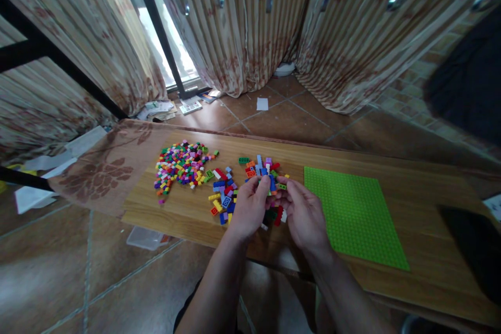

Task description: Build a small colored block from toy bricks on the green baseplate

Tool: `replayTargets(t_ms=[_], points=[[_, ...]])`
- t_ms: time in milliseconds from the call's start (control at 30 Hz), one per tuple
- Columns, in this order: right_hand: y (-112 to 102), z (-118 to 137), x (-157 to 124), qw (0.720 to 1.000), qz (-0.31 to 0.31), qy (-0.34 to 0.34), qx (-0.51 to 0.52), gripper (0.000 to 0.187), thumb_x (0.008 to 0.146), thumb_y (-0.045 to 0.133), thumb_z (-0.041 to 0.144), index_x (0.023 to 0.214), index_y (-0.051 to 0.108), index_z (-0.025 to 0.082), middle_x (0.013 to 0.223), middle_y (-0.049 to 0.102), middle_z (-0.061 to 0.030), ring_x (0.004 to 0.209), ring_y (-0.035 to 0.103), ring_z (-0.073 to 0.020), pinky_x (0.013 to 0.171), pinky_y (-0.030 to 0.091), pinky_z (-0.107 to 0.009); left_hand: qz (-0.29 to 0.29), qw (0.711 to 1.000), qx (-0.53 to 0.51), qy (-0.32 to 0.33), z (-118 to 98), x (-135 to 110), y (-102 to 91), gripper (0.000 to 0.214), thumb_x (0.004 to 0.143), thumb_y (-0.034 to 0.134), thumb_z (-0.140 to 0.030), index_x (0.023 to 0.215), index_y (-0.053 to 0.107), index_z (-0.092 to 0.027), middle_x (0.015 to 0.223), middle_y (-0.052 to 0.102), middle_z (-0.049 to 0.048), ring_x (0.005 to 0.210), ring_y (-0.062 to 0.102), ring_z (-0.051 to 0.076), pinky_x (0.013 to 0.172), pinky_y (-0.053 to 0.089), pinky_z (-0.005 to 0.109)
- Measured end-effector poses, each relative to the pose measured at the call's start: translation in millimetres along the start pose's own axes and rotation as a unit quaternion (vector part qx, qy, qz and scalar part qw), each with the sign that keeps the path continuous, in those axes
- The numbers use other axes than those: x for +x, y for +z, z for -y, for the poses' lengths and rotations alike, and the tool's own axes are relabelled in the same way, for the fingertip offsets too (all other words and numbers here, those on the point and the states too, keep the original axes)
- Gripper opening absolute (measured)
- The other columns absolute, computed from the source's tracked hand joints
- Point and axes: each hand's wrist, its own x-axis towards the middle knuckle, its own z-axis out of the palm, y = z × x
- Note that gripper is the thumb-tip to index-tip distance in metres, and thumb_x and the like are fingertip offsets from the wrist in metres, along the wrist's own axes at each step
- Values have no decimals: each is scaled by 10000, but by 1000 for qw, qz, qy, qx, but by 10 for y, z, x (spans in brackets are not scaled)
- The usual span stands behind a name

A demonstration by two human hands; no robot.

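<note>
Above the pile of larger toy bricks (222, 188), my two hands are close together. My left hand (250, 202) is closed, with the thumb on top, around a small stack of toy bricks (273, 183) in which blue shows. Pinched between the fingertips of my right hand (307, 214) is a light green toy brick (282, 186), right beside that stack. Whether the green brick touches the stack I cannot tell. My hands hide part of the brick pile beneath them.
A heap of small multicoloured bricks (182, 162) lies at the table's left. A green studded baseplate (352, 214) is right of my hands, with a dark flat object (469, 245) farther right. The wooden table (434, 209) has a floor-side edge near me. A clear plastic container (144, 238) sits below.
</note>
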Motion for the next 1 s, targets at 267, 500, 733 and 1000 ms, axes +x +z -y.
replayTargets(t_ms=[267,500,733,1000], points=[[-6,10,-14,977,-33,-115,-177,317,844,573,470,988,649,198,929,691,-40,829,634,-180,750,501,-319,0,992,105,70,57,-90,194,296,904,455,-401,838,615,-160,712,597,-1,643,536,107,611,426,208],[12,6,-40,934,-118,-215,-260,344,916,438,437,929,665,179,909,703,-64,864,636,-189,807,481,-337,-68,981,146,110,82,-171,376,277,923,421,-319,822,617,-151,747,623,17,672,533,110,642,413,210],[94,2,38,992,-128,3,-2,404,831,513,545,922,664,182,812,697,-25,607,598,-140,619,486,-291,-49,997,40,36,108,-114,279,327,901,446,-427,857,629,-159,616,514,-31,512,433,75,488,355,184],[146,121,52,998,-66,-14,-4,304,697,717,473,793,645,193,732,643,23,657,576,-125,608,450,-245,-27,996,30,75,64,-131,241,243,821,612,-369,919,697,-164,680,576,-16,600,495,69,566,416,168]])
